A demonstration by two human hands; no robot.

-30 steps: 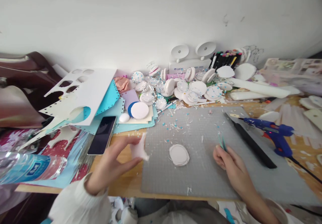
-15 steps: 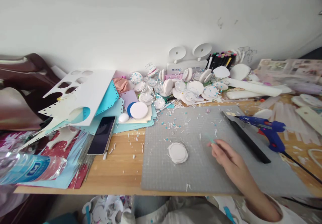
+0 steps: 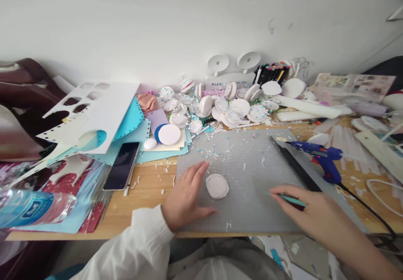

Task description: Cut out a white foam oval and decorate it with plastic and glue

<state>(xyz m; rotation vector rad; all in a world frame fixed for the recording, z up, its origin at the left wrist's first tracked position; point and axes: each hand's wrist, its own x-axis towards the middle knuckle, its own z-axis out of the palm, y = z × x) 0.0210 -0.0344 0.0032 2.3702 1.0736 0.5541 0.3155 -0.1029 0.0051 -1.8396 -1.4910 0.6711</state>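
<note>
A small stack of white foam discs (image 3: 217, 186) lies on the grey cutting mat (image 3: 252, 175). My left hand (image 3: 185, 198) rests flat on the mat's left edge, fingers spread, its fingertips right beside the discs and holding nothing. My right hand (image 3: 310, 213) is at the mat's lower right, fingers closed around a thin teal tool (image 3: 291, 200) that points left across the mat.
A black ruler (image 3: 294, 168) and a blue glue gun (image 3: 321, 158) lie at the mat's right. A phone (image 3: 121, 171), cut white and teal sheets (image 3: 94, 120) and a plastic bottle (image 3: 28, 208) crowd the left. Many decorated foam discs (image 3: 233, 108) and markers (image 3: 270, 72) line the wall.
My left hand left the view with a white scrap, then came back and settled beside the discs. My right hand drew back toward the mat's lower right with the teal tool.
</note>
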